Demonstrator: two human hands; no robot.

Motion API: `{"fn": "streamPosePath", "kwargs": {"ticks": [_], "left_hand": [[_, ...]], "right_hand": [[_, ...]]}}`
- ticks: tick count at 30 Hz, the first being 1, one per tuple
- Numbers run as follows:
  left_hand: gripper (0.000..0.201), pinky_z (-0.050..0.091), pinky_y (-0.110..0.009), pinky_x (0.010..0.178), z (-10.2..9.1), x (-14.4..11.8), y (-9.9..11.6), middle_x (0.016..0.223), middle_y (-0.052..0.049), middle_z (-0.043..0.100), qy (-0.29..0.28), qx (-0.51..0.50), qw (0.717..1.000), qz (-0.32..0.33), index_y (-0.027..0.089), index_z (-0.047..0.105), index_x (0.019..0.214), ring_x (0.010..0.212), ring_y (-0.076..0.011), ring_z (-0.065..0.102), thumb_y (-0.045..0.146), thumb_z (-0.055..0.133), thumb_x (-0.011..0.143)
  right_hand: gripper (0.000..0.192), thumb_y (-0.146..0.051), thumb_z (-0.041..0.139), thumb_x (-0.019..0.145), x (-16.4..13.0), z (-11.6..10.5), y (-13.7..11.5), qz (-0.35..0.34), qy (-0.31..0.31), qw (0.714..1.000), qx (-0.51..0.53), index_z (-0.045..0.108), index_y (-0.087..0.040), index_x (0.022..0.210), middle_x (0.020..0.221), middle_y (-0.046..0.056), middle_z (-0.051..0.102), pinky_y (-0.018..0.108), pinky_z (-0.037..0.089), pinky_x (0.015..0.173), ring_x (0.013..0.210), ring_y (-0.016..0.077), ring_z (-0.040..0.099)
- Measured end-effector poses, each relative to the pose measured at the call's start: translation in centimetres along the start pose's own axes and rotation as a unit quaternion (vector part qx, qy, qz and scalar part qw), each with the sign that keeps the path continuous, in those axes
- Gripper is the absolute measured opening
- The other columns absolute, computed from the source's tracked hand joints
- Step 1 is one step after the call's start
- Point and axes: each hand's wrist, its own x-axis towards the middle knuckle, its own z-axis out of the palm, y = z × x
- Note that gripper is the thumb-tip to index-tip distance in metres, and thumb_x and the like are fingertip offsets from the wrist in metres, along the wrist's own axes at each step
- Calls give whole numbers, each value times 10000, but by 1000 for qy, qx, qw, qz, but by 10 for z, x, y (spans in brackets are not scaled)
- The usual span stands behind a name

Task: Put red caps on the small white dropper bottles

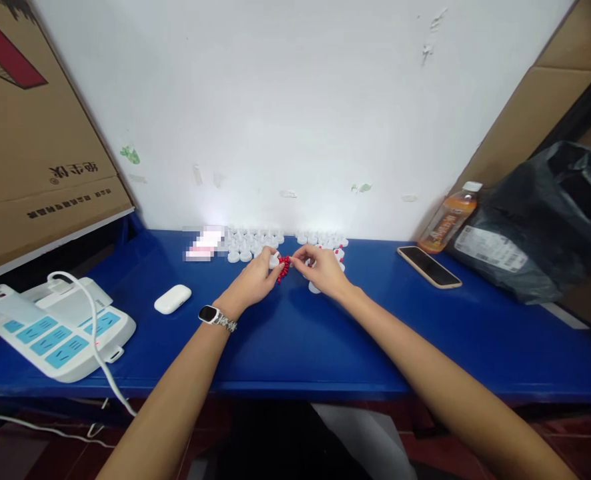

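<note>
My left hand (253,277), with a watch on its wrist, is closed around a bunch of small red pieces (284,268) and a white cap-like piece (274,261). The thumb and fingers of my right hand (328,272) are pinched together at the bunch's right side; whatever sits between the fingertips is too small to make out. Behind my left hand stand rows of white round-based pieces (245,244) with thin upright tips. A second group of white pieces (320,237) stands behind my right hand, partly hidden by it. Red bits (339,252) show on several of those.
On the blue table (295,347) lie a white earbud case (173,299) and a power strip (60,333) with a white cable at the left. To the right are a phone (429,267), an orange drink bottle (448,220) and a black plastic bag (540,213). A white wall (295,120) borders the back.
</note>
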Motion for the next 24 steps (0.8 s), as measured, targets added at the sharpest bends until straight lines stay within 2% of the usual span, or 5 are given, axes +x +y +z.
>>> {"fn": "streamPosePath", "kwargs": {"ticks": [4, 7, 11, 18, 24], "left_hand": [[311, 471, -343, 715, 3, -2, 10, 941, -89, 662, -16, 14, 999, 25, 193, 450, 1169, 824, -247, 659, 451, 403, 1002], [257, 473, -351, 704, 7, -4, 16, 973, -105, 654, -30, 47, 997, 50, 189, 443, 1112, 861, -261, 664, 417, 378, 1015], [221, 486, -374, 714, 11, -6, 19, 1020, -128, 649, -26, 103, 992, 67, 193, 439, 1039, 886, -278, 669, 396, 353, 1026], [216, 527, -382, 743, 9, -6, 21, 1033, -127, 656, -24, 163, 982, 92, 171, 452, 1075, 895, -267, 676, 356, 348, 1035], [276, 551, -436, 844, 10, -6, 23, 1030, -158, 663, -1, 215, 965, 147, 115, 501, 1116, 973, -290, 674, 326, 342, 1037]], "right_hand": [[287, -470, 719, 811, 0, 9, -4, 72, 63, 977, 191, 678, -186, 817, 741, 34, 706, 285, 477, 634, 672, 158, 631], [327, -500, 756, 767, -2, 15, -8, 79, 67, 963, 249, 682, -183, 789, 712, 28, 695, 286, 503, 631, 653, 156, 632], [311, -489, 754, 780, -4, 17, -10, 64, 68, 964, 250, 687, -185, 785, 708, 24, 687, 288, 512, 648, 660, 155, 628], [264, -430, 774, 776, -6, 17, -12, 55, 85, 963, 249, 680, -184, 788, 723, 20, 680, 276, 493, 632, 658, 144, 610], [215, -386, 728, 834, -11, 17, -18, 8, 148, 981, 125, 688, -198, 738, 690, 4, 668, 275, 443, 599, 619, 132, 547]]}}
